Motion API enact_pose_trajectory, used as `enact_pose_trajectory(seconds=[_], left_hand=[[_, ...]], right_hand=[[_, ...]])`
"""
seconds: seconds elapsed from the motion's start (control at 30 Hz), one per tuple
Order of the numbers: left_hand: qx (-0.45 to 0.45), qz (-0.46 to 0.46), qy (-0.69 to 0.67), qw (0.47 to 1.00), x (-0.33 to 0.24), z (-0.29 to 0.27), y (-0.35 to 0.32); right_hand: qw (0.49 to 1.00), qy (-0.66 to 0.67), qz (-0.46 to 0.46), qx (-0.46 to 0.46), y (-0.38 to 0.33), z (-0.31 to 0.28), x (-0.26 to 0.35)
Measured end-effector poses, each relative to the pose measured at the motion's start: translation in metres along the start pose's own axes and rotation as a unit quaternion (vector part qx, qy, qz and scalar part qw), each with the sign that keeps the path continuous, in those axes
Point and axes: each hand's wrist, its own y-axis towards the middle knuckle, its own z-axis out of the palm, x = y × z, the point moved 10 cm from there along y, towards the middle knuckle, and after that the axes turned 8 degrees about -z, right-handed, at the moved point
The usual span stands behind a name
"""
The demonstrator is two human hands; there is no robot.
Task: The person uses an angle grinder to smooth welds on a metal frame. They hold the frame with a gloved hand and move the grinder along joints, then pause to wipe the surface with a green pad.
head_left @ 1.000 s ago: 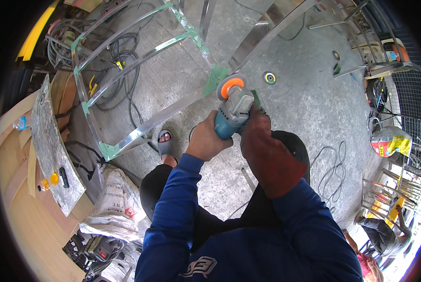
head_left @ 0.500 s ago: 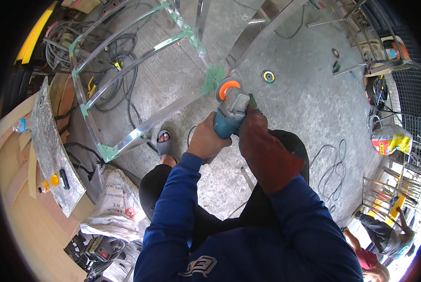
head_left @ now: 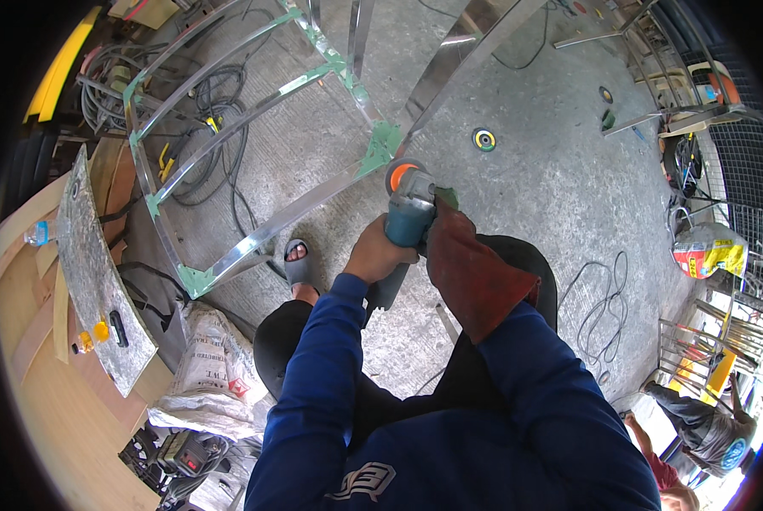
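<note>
Now both hands (head_left: 381,251) hold the grinder (head_left: 408,213) against the steel frame (head_left: 380,140).

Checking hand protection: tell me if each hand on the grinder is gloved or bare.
Right hand gloved in red-brown leather; left hand bare, gripping the blue grinder.

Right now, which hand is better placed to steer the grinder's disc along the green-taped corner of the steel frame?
Right, probably. The gloved right hand sits at the head of the angle grinder, next to the orange disc touching the frame corner. The bare left hand holds the rear body.
</note>
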Motion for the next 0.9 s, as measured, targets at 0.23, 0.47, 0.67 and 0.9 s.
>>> enact_pose_trajectory(seconds=[0.23, 0.47, 0.67, 0.9], left_hand=[[-0.01, 0.019, -0.003, 1.0, -0.005, -0.001, -0.003], [0.023, 0.007, -0.039, 0.999, -0.005, 0.003, 0.001], [0.007, 0.006, -0.019, 1.0, -0.003, 0.003, 0.002], [-0.043, 0.043, 0.053, 0.997, -0.021, -0.007, -0.013]], right_hand=[[1.0, -0.017, -0.006, -0.007, 0.002, -0.003, -0.002], [0.998, -0.051, -0.025, -0.013, 0.015, -0.009, -0.013], [0.997, -0.066, -0.023, -0.031, 0.019, -0.011, -0.021], [0.998, 0.039, 0.016, -0.035, -0.006, -0.004, -0.004]])
